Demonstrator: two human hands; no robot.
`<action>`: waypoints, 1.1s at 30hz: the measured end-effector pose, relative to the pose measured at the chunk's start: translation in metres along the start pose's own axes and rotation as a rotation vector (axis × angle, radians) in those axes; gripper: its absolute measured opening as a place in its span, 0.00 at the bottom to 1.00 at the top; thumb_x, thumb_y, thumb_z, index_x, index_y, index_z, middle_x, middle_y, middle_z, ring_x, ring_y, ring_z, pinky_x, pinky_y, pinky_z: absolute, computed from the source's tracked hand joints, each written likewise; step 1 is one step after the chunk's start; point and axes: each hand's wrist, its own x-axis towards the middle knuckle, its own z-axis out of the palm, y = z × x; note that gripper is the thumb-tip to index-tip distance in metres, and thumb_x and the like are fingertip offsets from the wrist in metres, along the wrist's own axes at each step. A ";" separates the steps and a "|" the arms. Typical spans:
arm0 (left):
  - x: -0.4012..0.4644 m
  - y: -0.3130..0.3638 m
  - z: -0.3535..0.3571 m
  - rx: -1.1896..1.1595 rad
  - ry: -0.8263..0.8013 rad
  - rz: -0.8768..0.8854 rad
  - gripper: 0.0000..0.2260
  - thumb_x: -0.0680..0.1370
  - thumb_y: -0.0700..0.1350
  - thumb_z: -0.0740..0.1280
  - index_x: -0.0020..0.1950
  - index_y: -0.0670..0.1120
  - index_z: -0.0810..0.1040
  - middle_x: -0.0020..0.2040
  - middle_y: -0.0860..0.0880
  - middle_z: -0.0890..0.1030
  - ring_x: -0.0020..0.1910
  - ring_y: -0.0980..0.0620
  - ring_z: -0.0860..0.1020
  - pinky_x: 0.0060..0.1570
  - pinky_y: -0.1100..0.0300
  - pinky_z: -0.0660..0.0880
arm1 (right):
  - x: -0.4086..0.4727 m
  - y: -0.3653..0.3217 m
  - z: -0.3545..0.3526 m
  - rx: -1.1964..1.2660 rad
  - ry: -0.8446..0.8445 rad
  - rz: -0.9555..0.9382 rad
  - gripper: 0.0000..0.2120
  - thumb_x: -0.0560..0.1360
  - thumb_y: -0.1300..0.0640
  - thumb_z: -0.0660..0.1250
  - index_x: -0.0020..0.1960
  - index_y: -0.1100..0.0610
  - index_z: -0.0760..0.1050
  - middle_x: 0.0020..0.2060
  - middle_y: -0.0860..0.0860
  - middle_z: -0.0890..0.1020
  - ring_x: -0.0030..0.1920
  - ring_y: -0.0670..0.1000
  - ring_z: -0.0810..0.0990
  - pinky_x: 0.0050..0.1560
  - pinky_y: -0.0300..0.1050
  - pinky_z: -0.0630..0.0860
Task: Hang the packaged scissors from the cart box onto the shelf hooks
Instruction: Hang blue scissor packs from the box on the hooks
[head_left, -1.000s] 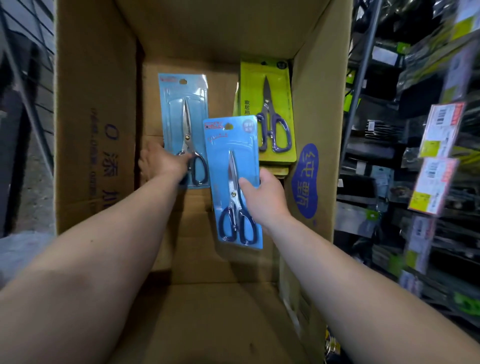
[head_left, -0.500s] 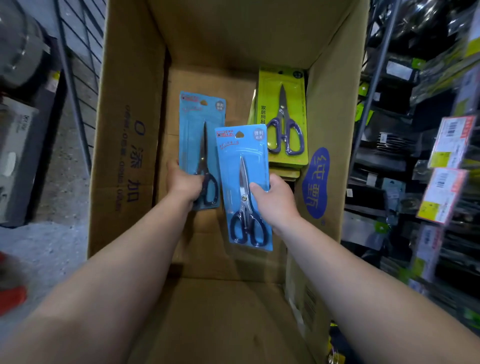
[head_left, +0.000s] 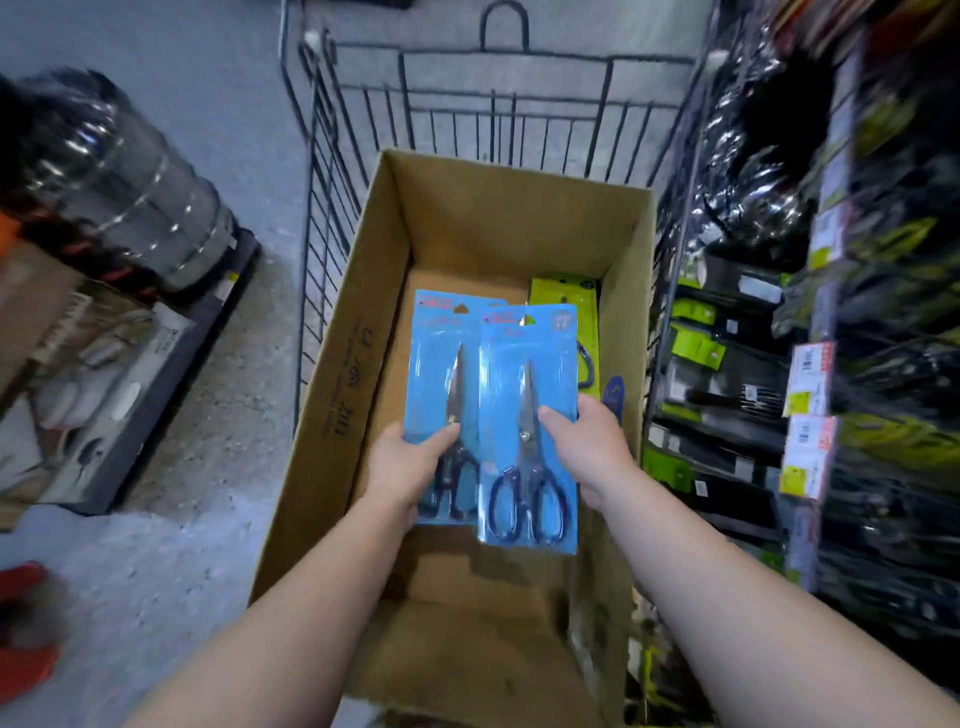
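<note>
Two bare forearms reach in from six o'clock, over the near edge of the box (head_left: 332, 374), an open brown carton sitting inside a black wire cart (head_left: 498, 104).

Left hand (head_left: 405, 467) grips a blue pack (head_left: 441, 364) at its lower left corner, thumb laid across the front near the scissor pivot, the other fingers tucked behind and out of sight. Right hand (head_left: 592, 452) grips a second blue pack (head_left: 527, 405) by its right edge, thumb (head_left: 556, 423) pressed on the front beside the blades, the remaining fingers curled round the back. Each pack shows one pair of dark-handled scissors, points toward twelve o'clock, handles toward six.

The two packs are held side by side above the box floor, both upright to the viewer and tilted slightly. The right pack overlaps the left one's right edge and sits a touch lower. Neither is on a hook; both are over the box.

Further in, at about one o'clock from the hands, a green pack (head_left: 563, 296) lies in the far right corner of the box, mostly hidden behind the blue ones. A blue oval print (head_left: 615, 392) shows on the inner right wall.

Beyond the box, the cart's wire end rises at twelve o'clock. At three o'clock stand the shelves (head_left: 727, 364), dark, with green-carded goods and price tags (head_left: 808, 379), blurred. At nine o'clock, on the grey floor (head_left: 223, 441), a shiny wrapped roll (head_left: 130, 197) and a printed carton (head_left: 104, 395), also blurred.
</note>
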 end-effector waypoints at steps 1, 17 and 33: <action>-0.009 0.003 -0.002 0.004 -0.001 0.019 0.10 0.73 0.44 0.76 0.47 0.47 0.75 0.46 0.48 0.83 0.44 0.49 0.83 0.51 0.51 0.81 | -0.006 -0.004 -0.004 0.008 -0.004 -0.019 0.18 0.73 0.49 0.67 0.61 0.55 0.75 0.57 0.51 0.82 0.57 0.57 0.81 0.60 0.59 0.77; -0.058 0.030 -0.040 0.227 -0.327 0.211 0.18 0.72 0.48 0.77 0.57 0.45 0.75 0.50 0.47 0.82 0.47 0.49 0.83 0.50 0.51 0.81 | -0.095 -0.002 -0.011 0.153 0.309 -0.119 0.03 0.74 0.57 0.67 0.48 0.51 0.77 0.46 0.47 0.84 0.48 0.54 0.83 0.54 0.56 0.80; -0.111 0.026 -0.047 0.505 -0.789 0.381 0.11 0.72 0.46 0.78 0.49 0.45 0.80 0.45 0.48 0.84 0.43 0.49 0.82 0.47 0.53 0.80 | -0.236 0.056 -0.005 0.349 0.859 -0.008 0.05 0.76 0.57 0.69 0.52 0.53 0.77 0.45 0.48 0.81 0.45 0.50 0.79 0.44 0.43 0.72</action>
